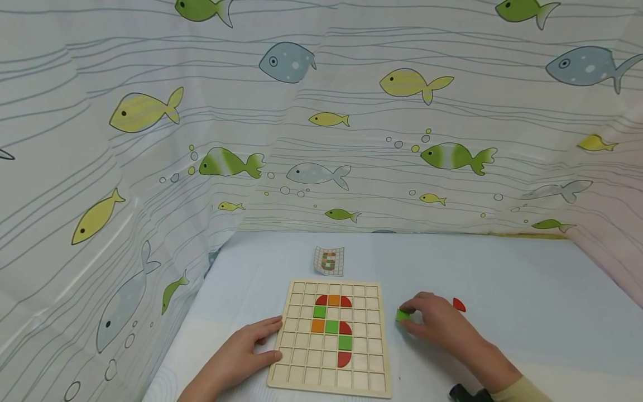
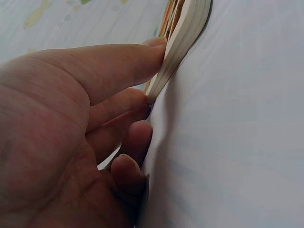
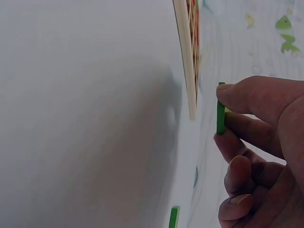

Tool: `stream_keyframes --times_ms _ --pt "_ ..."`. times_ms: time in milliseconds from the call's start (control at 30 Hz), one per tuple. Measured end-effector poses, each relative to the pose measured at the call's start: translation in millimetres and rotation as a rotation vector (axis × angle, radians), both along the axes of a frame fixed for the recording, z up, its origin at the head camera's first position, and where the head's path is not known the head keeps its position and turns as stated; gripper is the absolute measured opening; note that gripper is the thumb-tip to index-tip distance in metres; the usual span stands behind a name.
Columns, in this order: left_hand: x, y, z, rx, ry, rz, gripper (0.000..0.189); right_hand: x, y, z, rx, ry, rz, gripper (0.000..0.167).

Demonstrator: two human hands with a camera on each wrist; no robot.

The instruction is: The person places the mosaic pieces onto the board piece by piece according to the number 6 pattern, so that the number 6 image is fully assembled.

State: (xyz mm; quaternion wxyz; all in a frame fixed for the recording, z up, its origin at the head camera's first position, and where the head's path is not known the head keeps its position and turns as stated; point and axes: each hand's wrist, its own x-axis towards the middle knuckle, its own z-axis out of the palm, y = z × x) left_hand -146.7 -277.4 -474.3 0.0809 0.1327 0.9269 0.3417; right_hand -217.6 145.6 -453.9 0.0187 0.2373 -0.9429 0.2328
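A wooden grid board [image 1: 306, 365] lies on the table with red, orange and green tiles set in several of its squares. My left hand [image 1: 247, 347] rests against the board's left edge. In the left wrist view its thumb [image 2: 128, 61] touches the rim and the other fingers bend loosely below. Right of the board, my right hand [image 1: 442, 324] pinches a green square tile [image 3: 221, 111] between thumb and fingertips, held on edge in the right wrist view. A second green tile [image 3: 174, 217] shows low in that view. Beside the right hand lies a red rounded tile [image 1: 459, 305].
Behind the board lies a small pattern card [image 1: 329, 261] showing a coloured figure on a grid. A black object [image 1: 469, 393] sits at the right wrist. Fish-printed cloth [image 1: 351, 145] hangs around the back and sides of the pale table [image 1: 502, 273].
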Motion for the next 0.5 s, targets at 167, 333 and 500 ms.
stream_keyframes --times_ms 167,333,500 --pt "0.1 -0.2 -0.4 0.004 0.007 -0.001 0.067 1.8 -14 -1.6 0.006 -0.015 0.0 0.017" --pt "0.6 0.0 -0.7 0.013 0.013 0.0 0.067 3.6 -29 -1.0 0.038 -0.033 0.004 0.021" --pt "0.5 0.6 0.3 0.018 0.007 0.004 0.067 5.4 -41 2.8 0.036 -0.057 0.057 0.023"
